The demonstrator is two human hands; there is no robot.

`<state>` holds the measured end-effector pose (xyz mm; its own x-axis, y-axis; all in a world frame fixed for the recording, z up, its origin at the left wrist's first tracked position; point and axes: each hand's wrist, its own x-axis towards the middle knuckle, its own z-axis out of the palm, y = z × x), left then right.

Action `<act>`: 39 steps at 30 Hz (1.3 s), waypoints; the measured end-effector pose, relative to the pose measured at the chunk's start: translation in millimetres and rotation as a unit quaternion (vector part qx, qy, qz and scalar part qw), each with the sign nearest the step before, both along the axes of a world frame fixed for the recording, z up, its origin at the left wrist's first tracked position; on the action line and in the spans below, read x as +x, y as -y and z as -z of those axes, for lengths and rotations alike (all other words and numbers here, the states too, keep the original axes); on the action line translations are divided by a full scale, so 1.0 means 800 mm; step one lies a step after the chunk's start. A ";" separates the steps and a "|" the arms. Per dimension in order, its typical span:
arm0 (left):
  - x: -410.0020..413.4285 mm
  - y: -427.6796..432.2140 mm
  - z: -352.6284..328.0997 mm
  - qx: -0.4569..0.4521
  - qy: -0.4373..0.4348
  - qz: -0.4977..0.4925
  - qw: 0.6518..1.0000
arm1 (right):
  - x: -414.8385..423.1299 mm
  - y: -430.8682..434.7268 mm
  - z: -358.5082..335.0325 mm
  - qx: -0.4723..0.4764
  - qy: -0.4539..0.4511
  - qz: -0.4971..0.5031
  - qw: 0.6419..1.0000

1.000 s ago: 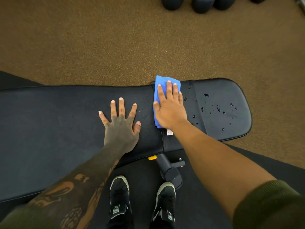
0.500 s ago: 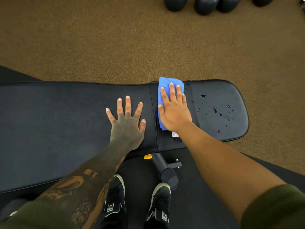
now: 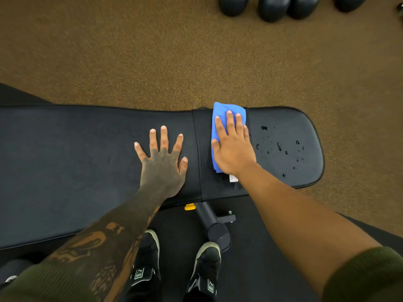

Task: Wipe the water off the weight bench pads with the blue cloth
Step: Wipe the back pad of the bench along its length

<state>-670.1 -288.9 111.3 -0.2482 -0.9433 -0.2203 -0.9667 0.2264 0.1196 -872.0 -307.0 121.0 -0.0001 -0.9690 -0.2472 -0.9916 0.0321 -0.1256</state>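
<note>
The bench pads (image 3: 283,127) look like smooth black vinyl with a dull sheen, beaded with glossy water drops (image 3: 279,146) on the right. The blue cloth (image 3: 220,118) looks soft and matt. The brown floor (image 3: 174,51) beyond is speckled, perhaps rubber.

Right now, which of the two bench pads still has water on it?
The short seat pad on the right, just past the right hand and blue cloth; droplets bead across it. The long back pad under the left hand shows none.
</note>
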 end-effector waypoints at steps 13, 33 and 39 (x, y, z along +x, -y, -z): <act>0.000 0.000 0.000 -0.001 0.013 0.000 1.000 | -0.032 -0.024 0.001 -0.006 -0.003 -0.014 1.000; -0.004 -0.001 0.000 -0.005 0.016 0.000 1.000 | -0.040 -0.023 -0.001 0.003 -0.009 -0.032 0.999; -0.005 0.001 -0.001 -0.003 0.013 0.000 1.000 | -0.027 -0.059 -0.002 0.007 -0.020 -0.096 0.995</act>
